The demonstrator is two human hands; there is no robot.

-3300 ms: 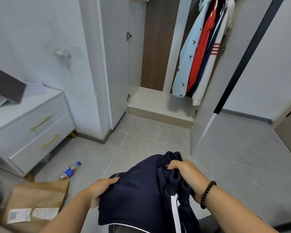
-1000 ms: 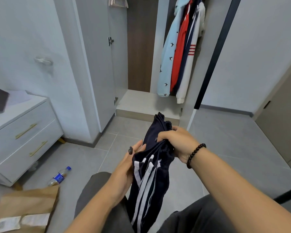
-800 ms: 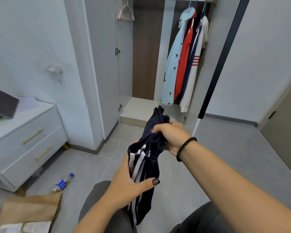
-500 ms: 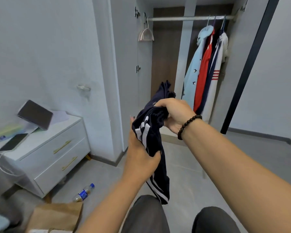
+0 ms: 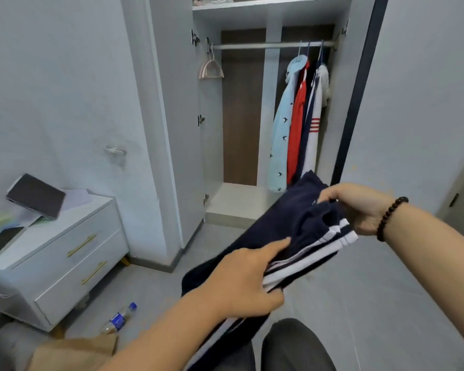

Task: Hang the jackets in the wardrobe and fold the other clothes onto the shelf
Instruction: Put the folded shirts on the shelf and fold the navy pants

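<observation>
Both hands grip the navy trousers (image 5: pixel 273 231) — left hand (image 5: pixel 241 285) mid-fabric, right hand (image 5: pixel 356 207) seemingly at the waistband — floor (image 5: pixel 359 303) open ahead

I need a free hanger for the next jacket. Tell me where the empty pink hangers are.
In the head view, the pink hangers hang at the left end of the wardrobe rail, beside the left wall, well apart from the hung jackets on the right.

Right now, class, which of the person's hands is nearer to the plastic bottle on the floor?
The left. The left hand holds the navy garment up and to the right of the bottle; the right hand grips the garment's far end, farther right, toward the wardrobe.
</observation>
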